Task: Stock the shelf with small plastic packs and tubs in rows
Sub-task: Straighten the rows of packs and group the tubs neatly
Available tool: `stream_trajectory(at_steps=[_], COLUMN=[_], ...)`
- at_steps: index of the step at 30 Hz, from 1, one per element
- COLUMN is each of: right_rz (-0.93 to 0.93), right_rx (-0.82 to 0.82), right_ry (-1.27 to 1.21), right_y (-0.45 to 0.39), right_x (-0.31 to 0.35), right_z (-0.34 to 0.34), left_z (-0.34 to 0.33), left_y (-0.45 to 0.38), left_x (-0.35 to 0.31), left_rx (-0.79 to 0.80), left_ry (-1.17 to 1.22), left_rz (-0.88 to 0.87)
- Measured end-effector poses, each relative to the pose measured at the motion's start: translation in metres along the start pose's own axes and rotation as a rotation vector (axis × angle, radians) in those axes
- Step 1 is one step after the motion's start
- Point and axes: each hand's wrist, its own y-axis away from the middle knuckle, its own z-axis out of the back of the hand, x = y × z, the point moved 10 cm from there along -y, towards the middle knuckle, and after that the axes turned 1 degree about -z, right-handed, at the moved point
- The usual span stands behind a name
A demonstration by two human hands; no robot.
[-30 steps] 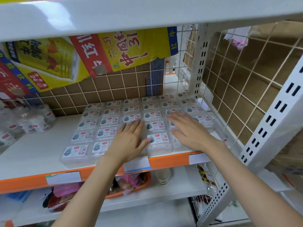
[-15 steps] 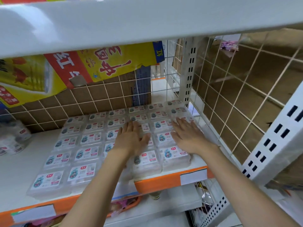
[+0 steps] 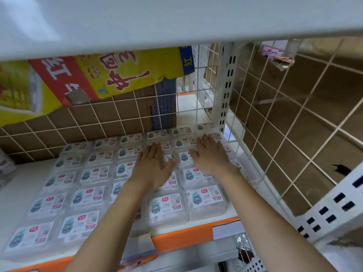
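Note:
Several clear plastic packs (image 3: 88, 196) with white labels lie flat in tight rows on the white shelf (image 3: 21, 185), filling its right part back to the wire grid. My left hand (image 3: 152, 165) lies flat, fingers straight, on packs in the middle rows. My right hand (image 3: 211, 156) presses flat on packs one column to the right, fingers pointing toward the back. Neither hand grips anything. Both forearms hide some packs in the front rows.
An orange front edge (image 3: 188, 235) with white price tags runs along the shelf. A wire grid backs it, with cardboard and a yellow-red carton (image 3: 110, 75) behind. A white upright post (image 3: 224, 95) and side grid close the right. Tubs (image 3: 5, 163) stand far left. An upper shelf (image 3: 176, 18) hangs overhead.
Both hands have slid farther back across the packs toward the rear rows, still flat. The camera has come closer and lower, so the packs look bigger.

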Motion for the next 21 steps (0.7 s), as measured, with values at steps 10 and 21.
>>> stream_trajectory(at_steps=[10, 21], right_rz=[-0.009, -0.082], right_rx=[-0.056, 0.005], right_ry=[0.064, 0.062], right_y=[-0.019, -0.036], right_x=[-0.019, -0.032], right_z=[0.023, 0.008], left_z=[-0.001, -0.005], left_y=[0.001, 0.0], left_x=[-0.001, 0.004], left_rx=[-0.03, -0.041], left_ry=[-0.023, -0.031], left_rz=[0.001, 0.011])
